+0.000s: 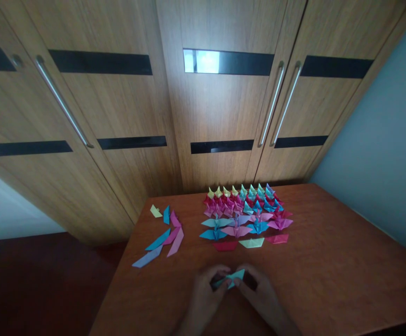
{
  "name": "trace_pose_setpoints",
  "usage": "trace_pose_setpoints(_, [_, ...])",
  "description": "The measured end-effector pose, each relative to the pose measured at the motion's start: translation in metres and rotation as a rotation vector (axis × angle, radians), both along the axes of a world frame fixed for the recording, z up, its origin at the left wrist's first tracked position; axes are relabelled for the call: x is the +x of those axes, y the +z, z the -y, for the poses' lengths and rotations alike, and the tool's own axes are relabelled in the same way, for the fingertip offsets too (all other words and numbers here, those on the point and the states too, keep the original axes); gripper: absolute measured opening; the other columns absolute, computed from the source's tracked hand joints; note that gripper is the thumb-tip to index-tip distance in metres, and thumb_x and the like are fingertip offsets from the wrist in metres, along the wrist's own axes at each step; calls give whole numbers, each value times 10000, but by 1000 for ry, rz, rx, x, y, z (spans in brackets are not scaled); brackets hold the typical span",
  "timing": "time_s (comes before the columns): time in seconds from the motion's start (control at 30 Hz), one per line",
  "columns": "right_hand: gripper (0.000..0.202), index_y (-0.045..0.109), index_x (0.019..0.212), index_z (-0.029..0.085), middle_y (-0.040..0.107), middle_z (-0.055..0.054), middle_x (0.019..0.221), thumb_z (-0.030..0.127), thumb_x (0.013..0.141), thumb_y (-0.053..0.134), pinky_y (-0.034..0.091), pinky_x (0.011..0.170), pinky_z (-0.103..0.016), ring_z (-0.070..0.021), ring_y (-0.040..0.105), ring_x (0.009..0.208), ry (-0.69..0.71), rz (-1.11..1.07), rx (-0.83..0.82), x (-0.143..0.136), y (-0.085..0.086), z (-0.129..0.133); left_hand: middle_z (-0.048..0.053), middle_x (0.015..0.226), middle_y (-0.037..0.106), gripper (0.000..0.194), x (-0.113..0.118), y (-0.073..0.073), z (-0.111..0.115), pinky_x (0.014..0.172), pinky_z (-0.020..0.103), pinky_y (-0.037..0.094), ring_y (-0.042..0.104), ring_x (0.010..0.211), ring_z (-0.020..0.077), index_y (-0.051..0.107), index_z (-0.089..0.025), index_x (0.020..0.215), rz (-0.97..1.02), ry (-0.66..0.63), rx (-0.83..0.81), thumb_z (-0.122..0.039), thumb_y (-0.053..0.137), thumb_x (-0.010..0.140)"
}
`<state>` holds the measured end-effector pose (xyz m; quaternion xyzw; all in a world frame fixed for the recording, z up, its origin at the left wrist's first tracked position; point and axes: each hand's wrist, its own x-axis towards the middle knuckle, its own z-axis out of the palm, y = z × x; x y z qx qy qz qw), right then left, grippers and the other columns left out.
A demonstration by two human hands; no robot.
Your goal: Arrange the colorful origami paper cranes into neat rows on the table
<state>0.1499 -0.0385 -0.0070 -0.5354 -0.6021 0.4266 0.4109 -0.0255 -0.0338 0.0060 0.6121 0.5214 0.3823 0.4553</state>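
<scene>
A small folded piece of light teal origami paper (pixel 237 276) is pinched between my two hands, just above the near part of the table. My left hand (pixel 207 287) grips its left end, thumb on top and fingers curled behind. On the other side, my right hand (pixel 259 289) pinches the right part with thumb and forefinger. Beyond my hands lie three flat folded paper pieces: a dark red one (pixel 225 246), a pale green one (pixel 252 242) and a red one (pixel 277 239). Behind these, paper cranes (pixel 237 230) with spread wings stand in rows.
Several more folded cranes (pixel 224 205) in yellow, teal, red, pink and blue crowd the table's back. Loose folded strips, among them a lavender one (pixel 147 257) and a blue one (pixel 158 239), lie at left. A wooden wardrobe (pixel 217 107) stands behind the brown table (pixel 329 261).
</scene>
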Motion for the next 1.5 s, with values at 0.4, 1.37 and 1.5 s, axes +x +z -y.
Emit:
trace_pose_setpoints(0.4, [347, 618, 914, 198, 639, -27, 840, 483, 722, 662, 494, 644, -263, -165, 598, 709, -516, -432, -40, 119, -11, -32, 19, 791, 724, 168, 0, -4, 6, 692, 241, 488, 647, 723, 164, 705, -224, 859, -181, -38, 60, -221, 547, 799])
trace_pose_setpoints(1.37, [463, 625, 1119, 221, 700, -131, 989, 530, 849, 409, 452, 574, -334, -306, 661, 821, -799, 882, -203, 222, -32, -78, -6, 770, 696, 201, 0, -5, 6, 665, 209, 441, 622, 703, 132, 668, -209, 818, -259, -84, 141, -110, 495, 792])
trace_pose_setpoints(1.5, [438, 647, 1089, 201, 711, -149, 951, 484, 855, 408, 430, 546, -332, -312, 669, 759, -901, 895, -84, 205, -26, -71, -9, 764, 693, 186, 0, -2, 7, 656, 207, 445, 620, 695, 130, 666, -209, 810, -262, -76, 167, -121, 502, 803])
